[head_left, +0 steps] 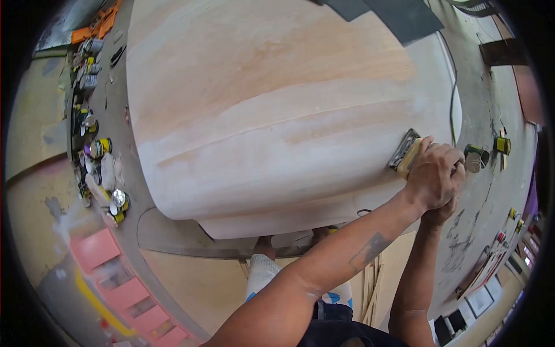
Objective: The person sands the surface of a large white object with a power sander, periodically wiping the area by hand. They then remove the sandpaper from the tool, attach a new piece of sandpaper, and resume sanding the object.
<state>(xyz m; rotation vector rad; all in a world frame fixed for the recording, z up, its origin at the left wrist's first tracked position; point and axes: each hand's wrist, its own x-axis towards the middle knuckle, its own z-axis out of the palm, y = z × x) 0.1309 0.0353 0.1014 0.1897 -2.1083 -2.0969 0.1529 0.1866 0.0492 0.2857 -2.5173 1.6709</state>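
A yellowish power sander with a dark base is tilted against the right end of a large curved panel. The panel has whitish and tan sanded patches. My left hand is wrapped over the front of the sander, its arm reaching across from the lower left. Just behind and partly below it, my right hand is closed at the sander's rear; the left hand hides much of its fingers. A dark cord runs from near the hands along the panel's right edge.
Dark sandpaper sheets lie on the panel's far right. Cans and rags line the floor at left. An open can stands just right of my hands. Pink blocks sit lower left, wooden strips below.
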